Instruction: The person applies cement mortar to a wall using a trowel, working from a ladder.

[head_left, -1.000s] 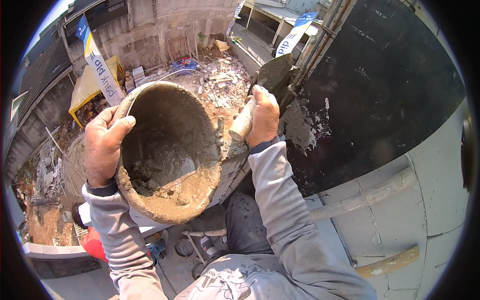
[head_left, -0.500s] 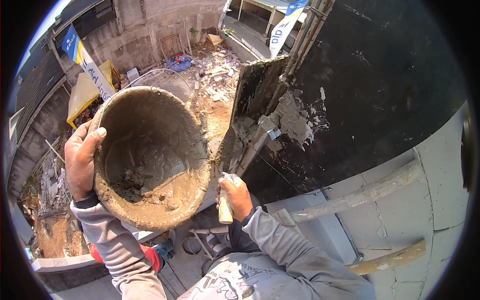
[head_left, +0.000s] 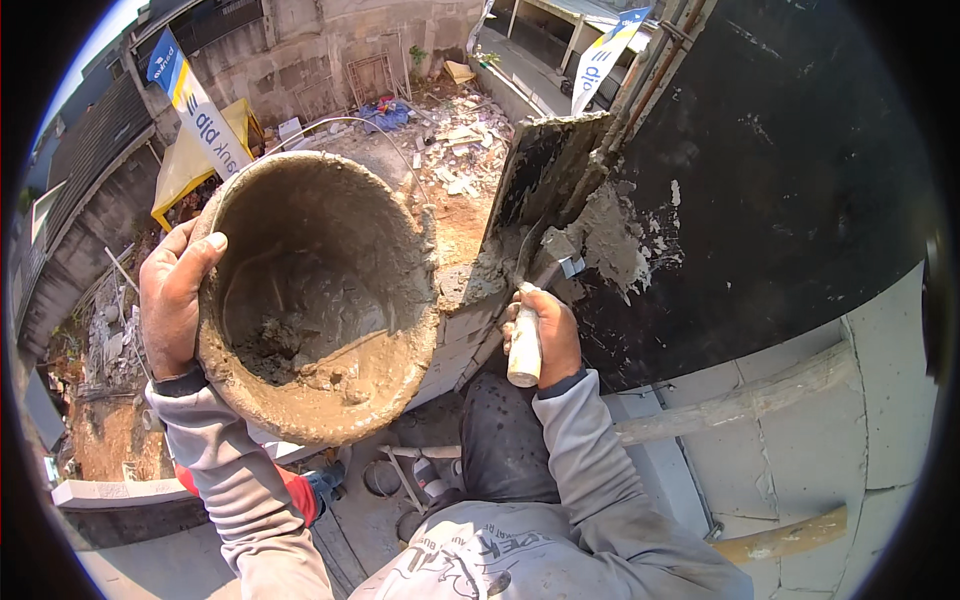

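Observation:
My left hand (head_left: 175, 295) grips the left rim of a mortar-caked bucket (head_left: 330, 200), thumb over the edge. The bucket is tipped, so its mouth faces me; wet grey mortar (head_left: 345, 375) lies at the bottom and along the lower wall. My right hand (head_left: 545, 335) is closed round the pale handle of a trowel (head_left: 524, 355), to the right of the bucket. Its blade shows nearly edge-on, pointing up at the mortar-covered wall end (head_left: 485, 280). Just beyond stands a narrow dark board (head_left: 540, 185), with mortar smeared (head_left: 610, 240) on the black surface beside it.
A large black panel (head_left: 790, 180) fills the right side. Wooden poles (head_left: 780, 395) cross pale blocks (head_left: 810, 440) at lower right. Far below, rubble (head_left: 465, 140) lies near a yellow canopy (head_left: 180, 185) and banners (head_left: 200, 115). A person's red clothing (head_left: 295, 495) shows beneath the bucket.
My right hand has moved up and right with the trowel, its blade now by the board's foot. The bucket has shifted slightly right and up in view, still in my left hand.

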Demonstrator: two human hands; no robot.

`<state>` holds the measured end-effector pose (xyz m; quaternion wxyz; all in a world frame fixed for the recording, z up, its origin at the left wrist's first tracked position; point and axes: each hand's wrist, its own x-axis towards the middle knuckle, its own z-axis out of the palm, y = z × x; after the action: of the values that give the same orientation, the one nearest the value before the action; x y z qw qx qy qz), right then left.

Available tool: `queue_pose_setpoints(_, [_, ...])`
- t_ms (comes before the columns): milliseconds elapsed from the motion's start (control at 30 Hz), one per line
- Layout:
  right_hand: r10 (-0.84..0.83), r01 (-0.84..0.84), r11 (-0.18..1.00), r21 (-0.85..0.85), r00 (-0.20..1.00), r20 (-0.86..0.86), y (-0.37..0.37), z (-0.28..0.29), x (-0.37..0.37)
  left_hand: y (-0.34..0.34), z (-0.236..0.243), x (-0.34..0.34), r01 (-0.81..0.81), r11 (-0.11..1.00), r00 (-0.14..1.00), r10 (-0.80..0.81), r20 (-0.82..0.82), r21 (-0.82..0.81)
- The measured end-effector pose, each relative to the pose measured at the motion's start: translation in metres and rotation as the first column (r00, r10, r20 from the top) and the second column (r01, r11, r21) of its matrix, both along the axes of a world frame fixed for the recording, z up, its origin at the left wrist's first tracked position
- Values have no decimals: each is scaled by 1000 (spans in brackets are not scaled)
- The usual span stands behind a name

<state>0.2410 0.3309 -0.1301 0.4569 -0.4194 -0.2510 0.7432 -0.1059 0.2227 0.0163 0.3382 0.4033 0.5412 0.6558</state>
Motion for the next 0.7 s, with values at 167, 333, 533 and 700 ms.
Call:
queue_pose_setpoints(167, [91, -92, 996, 18, 995, 49, -17, 0, -37, -4, 0, 1, -43, 999, 998, 42, -37, -14])
queue_pose_setpoints(333, [-66, 62, 996, -70, 996, -65, 40, -33, -8, 0, 3, 4, -8, 1000, 999, 8, -42, -4])
queue_pose_setpoints(533, [-185, 162, 960, 229, 979, 84, 23, -22, -55, 2, -3, -6, -56, 998, 998, 56, 11, 8])
queue_pose_setpoints(700, [-86, 85, 996, 17, 992, 97, 20, -37, -45, -3, -5, -16, -68, 998, 998, 68, 17, 1])
